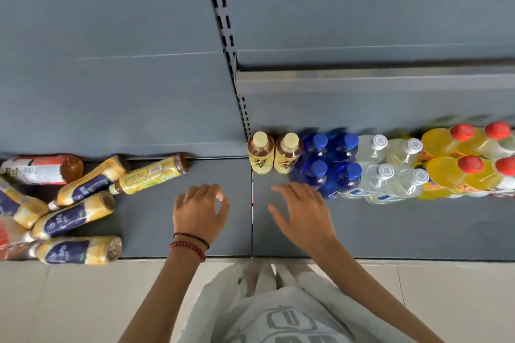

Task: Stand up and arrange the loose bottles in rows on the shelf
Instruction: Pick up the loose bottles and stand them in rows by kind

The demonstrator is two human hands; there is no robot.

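Both hands, left hand (199,210) and right hand (302,213), hover with fingers relaxed and empty over the shelf (390,228), between toppled bottles (75,214) and two upright tea bottles (274,153).

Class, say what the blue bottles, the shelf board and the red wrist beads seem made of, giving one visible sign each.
Blue bottles: likely tinted plastic, glossy; light passes through them.
Shelf board: probably painted metal, matte grey, thin flat edge.
Red wrist beads: material unclear; small, rounded, shiny.
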